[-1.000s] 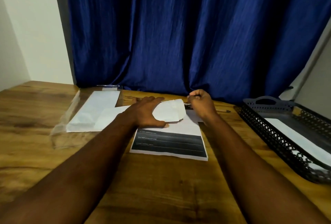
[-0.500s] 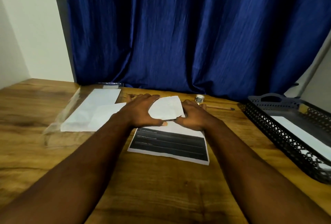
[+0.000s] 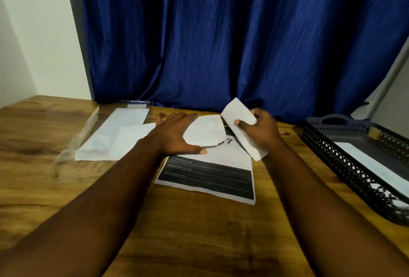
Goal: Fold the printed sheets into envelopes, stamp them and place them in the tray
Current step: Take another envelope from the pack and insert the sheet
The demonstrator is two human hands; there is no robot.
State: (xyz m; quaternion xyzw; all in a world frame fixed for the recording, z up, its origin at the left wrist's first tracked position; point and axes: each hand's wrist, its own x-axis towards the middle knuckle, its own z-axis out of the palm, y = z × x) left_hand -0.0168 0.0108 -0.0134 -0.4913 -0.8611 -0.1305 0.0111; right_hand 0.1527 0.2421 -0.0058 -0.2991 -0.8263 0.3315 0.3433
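A printed sheet [image 3: 208,174] with dark bands lies flat in the middle of the wooden table. On its far end rests a white envelope [image 3: 204,131] with its flap open. My left hand [image 3: 174,135] lies flat with straight fingers, pressing on the envelope's left part. My right hand [image 3: 259,130] grips a folded white sheet [image 3: 240,121], lifted and tilted just right of the envelope. A black mesh tray [image 3: 345,159] stands at the right with a white envelope [image 3: 371,166] inside.
A stack of white envelopes [image 3: 115,137] in a clear plastic sleeve lies at the left. A blue curtain [image 3: 221,44] hangs right behind the table's far edge. A thin pencil-like object peeks out past my right hand.
My right hand came from a small object at the back, dropped beside the envelope, and now holds a folded white sheet raised off the table. The left hand stayed on the envelope.
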